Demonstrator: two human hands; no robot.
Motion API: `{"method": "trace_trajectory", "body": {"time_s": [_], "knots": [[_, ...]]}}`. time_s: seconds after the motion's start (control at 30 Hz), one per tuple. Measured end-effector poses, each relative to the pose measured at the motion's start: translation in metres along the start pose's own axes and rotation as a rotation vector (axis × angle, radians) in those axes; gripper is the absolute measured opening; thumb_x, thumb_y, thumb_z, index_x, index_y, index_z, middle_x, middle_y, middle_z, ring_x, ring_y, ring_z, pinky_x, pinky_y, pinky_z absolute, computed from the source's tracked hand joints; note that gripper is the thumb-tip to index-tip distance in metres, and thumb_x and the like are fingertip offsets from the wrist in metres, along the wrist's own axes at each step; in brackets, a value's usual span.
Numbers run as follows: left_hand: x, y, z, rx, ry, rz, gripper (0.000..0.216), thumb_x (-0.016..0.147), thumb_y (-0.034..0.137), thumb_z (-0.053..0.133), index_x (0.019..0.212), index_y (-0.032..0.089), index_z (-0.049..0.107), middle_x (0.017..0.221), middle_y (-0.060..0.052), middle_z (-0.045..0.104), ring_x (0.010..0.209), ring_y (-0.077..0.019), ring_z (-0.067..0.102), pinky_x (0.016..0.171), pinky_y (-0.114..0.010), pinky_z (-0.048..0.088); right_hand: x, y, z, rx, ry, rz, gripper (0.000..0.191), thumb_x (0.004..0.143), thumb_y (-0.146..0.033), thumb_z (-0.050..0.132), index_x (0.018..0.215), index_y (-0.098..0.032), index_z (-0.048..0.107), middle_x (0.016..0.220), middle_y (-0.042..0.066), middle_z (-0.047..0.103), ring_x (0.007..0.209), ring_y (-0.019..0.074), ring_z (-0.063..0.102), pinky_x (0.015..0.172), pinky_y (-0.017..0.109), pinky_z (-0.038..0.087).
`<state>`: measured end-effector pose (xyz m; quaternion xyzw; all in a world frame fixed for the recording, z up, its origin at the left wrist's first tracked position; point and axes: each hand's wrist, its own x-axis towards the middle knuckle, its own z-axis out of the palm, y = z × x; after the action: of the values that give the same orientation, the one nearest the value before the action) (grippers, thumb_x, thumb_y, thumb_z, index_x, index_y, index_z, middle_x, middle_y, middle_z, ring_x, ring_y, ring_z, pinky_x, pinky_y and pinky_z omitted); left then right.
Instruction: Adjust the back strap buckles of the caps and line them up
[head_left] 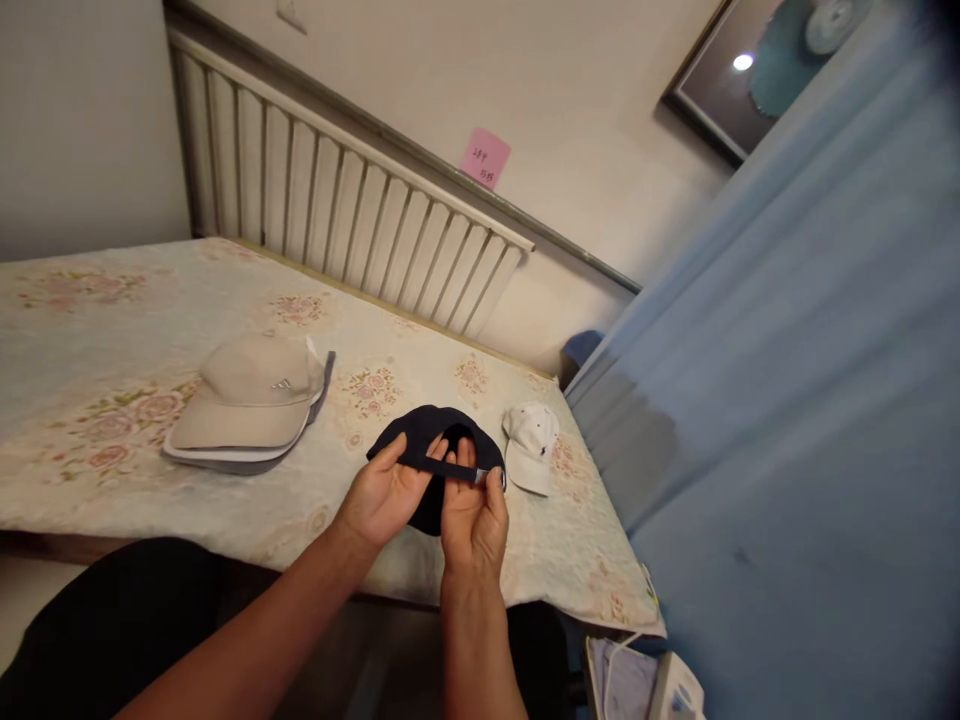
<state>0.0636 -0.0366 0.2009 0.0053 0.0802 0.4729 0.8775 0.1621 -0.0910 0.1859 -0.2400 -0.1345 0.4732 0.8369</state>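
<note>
Between both hands I hold a black baseball cap [424, 430], its back strap and rear opening turned toward me. My left hand [382, 490] grips the cap's left edge, thumb on top and fingers under the strap. My right hand [474, 510] is closed at the strap's right end, thumb by the metal buckle and fingers reaching into the opening. To the left lies a stack of caps, a beige cap [255, 385] on top with white and grey brims showing below. A white cap [529, 445] rests just right of the black one.
The caps lie on a bed with a flowered cover [420, 350]. Behind it runs a white radiator [337, 190], with a pink note [485, 158] on the wall. A blue curtain [765, 400] hangs along the right side. A box [630, 675] stands on the floor at lower right.
</note>
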Motion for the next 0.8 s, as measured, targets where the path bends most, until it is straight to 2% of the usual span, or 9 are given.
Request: {"method": "trace_trajectory", "body": {"time_s": [0.17, 0.37, 0.6, 0.7, 0.8], "knots": [[-0.008, -0.01, 0.003, 0.029, 0.048, 0.014, 0.037, 0.096, 0.016, 0.036, 0.128, 0.011, 0.053, 0.098, -0.013, 0.073, 0.093, -0.0203, 0.07, 0.088, -0.035, 0.057, -0.003, -0.011, -0.004, 0.002, 0.049, 0.022, 0.019, 0.089, -0.028, 0.049, 0.094, -0.016, 0.063, 0.11, 0.009, 0.069, 0.118, 0.0169, 0.058, 0.109, 0.043, 0.039], [-0.004, -0.005, -0.007, -0.043, -0.075, 0.051, 0.042, 0.097, 0.016, 0.033, 0.136, 0.013, 0.047, 0.115, -0.014, 0.068, 0.106, -0.0224, 0.065, 0.099, -0.039, 0.049, -0.003, -0.018, -0.017, 0.039, 0.091, -0.007, 0.018, 0.089, -0.025, 0.049, 0.095, -0.019, 0.064, 0.111, 0.007, 0.069, 0.116, 0.0169, 0.06, 0.107, 0.045, 0.042], [-0.005, -0.003, -0.01, -0.081, -0.052, 0.046, 0.044, 0.099, 0.023, 0.03, 0.138, 0.009, 0.044, 0.108, -0.016, 0.071, 0.099, -0.0222, 0.068, 0.097, -0.038, 0.051, -0.003, -0.02, -0.033, 0.039, 0.008, -0.037, 0.017, 0.086, -0.032, 0.057, 0.097, -0.022, 0.063, 0.113, 0.005, 0.069, 0.117, 0.0161, 0.059, 0.109, 0.044, 0.037], [-0.007, -0.008, -0.007, -0.05, -0.08, 0.042, 0.044, 0.099, 0.02, 0.029, 0.14, 0.009, 0.041, 0.114, -0.016, 0.069, 0.104, -0.0209, 0.066, 0.097, -0.035, 0.05, -0.007, -0.018, -0.032, 0.044, -0.009, -0.036, 0.027, 0.085, -0.042, 0.058, 0.1, -0.02, 0.063, 0.116, 0.008, 0.067, 0.119, 0.0174, 0.058, 0.11, 0.045, 0.036], [-0.01, -0.018, -0.005, -0.01, -0.099, 0.037, 0.045, 0.098, 0.018, 0.031, 0.141, 0.009, 0.039, 0.118, -0.016, 0.066, 0.109, -0.0205, 0.063, 0.099, -0.034, 0.049, -0.016, -0.012, -0.024, -0.016, -0.089, -0.046, 0.039, 0.083, -0.048, 0.058, 0.109, -0.019, 0.061, 0.124, 0.01, 0.063, 0.122, 0.0185, 0.055, 0.11, 0.046, 0.035]]}}
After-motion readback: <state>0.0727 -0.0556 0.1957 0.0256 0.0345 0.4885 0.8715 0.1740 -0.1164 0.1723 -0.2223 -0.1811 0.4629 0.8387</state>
